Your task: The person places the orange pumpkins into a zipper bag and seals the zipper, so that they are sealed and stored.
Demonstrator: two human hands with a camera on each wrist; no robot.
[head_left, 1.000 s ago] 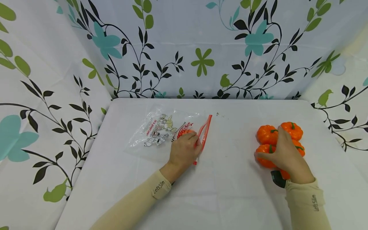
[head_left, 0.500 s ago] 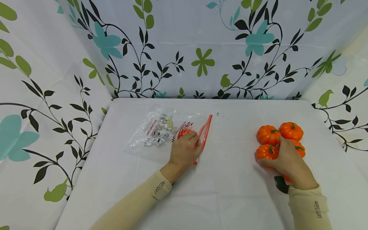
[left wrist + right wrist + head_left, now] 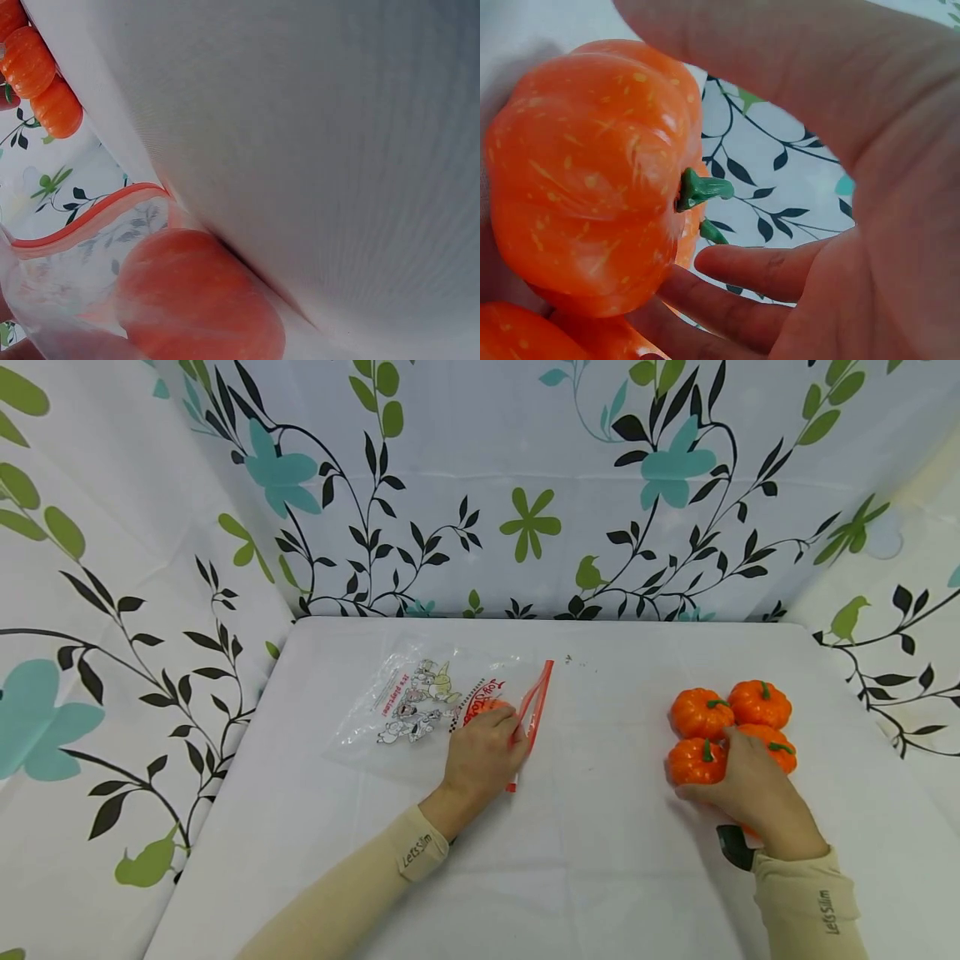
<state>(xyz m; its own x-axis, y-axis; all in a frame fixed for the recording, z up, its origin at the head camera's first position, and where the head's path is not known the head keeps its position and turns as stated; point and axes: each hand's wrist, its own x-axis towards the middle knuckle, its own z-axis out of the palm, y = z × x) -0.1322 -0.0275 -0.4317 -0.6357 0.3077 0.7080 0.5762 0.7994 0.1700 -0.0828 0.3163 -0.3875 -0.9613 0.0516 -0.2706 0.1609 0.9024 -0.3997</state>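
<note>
My left hand (image 3: 483,752) pinches the opening of a clear zip bag (image 3: 412,693) near its red zip strip (image 3: 534,710). Inside the bag, close to that opening, an orange toy pumpkin (image 3: 199,300) shows through the plastic. On the right, my right hand (image 3: 757,793) is spread around the front-left pumpkin (image 3: 696,762) of a cluster. In the right wrist view, the thumb passes along one side of this pumpkin (image 3: 592,180), and the fingers (image 3: 772,271) reach toward its other side. A gap shows between palm and green stem (image 3: 705,187).
Two more pumpkins, one at the back left (image 3: 699,712) and one at the back right (image 3: 761,703), stand beside a third pumpkin (image 3: 776,745); another is mostly hidden below the right hand. The white table (image 3: 600,860) ends at a leaf-patterned curtain (image 3: 450,485).
My right hand has moved down toward the near side of the cluster, its thumb shifting from over the front-left pumpkin to its near edge. The left hand and bag stay put.
</note>
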